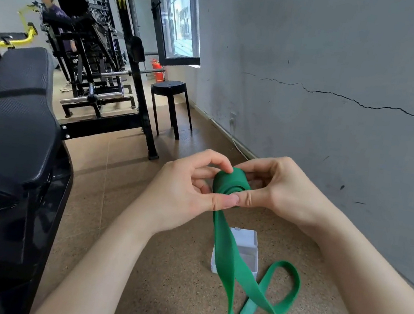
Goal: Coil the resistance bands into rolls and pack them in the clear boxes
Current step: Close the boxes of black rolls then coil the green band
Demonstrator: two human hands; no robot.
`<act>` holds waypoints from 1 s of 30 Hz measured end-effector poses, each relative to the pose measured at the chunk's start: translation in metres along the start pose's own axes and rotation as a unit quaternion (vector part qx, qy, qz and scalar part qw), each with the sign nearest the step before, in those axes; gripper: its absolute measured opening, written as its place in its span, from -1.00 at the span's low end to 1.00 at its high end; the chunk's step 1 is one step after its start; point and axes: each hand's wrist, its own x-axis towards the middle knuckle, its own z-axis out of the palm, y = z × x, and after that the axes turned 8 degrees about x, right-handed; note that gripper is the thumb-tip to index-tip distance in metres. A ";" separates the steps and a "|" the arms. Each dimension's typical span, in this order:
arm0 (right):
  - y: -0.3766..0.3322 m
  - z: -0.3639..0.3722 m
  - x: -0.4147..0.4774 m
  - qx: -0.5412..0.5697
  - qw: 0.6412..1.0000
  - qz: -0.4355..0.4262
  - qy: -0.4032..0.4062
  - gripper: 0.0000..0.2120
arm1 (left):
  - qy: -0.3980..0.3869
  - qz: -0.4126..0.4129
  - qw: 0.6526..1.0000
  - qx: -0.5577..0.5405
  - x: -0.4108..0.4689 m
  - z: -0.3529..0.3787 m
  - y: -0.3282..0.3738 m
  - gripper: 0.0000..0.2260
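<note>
A green resistance band (pixel 225 249) is partly wound into a small roll (pixel 231 182) held up in front of me. My left hand (pixel 185 193) pinches the roll from the left, thumb under it and forefinger over the top. My right hand (pixel 275 189) grips it from the right, thumb pressed on the roll's end. The loose rest of the band hangs down and loops on the floor. A clear box (pixel 248 244) lies on the floor below, partly hidden behind the hanging band.
A black padded bench (pixel 19 116) stands close on my left. A black stool (pixel 168 88) and weight machines (pixel 87 56) are farther back, with a person among them. A grey cracked wall (pixel 340 95) runs along the right. The floor is speckled brown.
</note>
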 end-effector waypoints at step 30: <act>0.014 0.014 0.005 0.283 0.957 -0.002 0.059 -0.69 | 0.083 -0.006 0.987 -0.135 0.004 0.007 -0.008 -0.65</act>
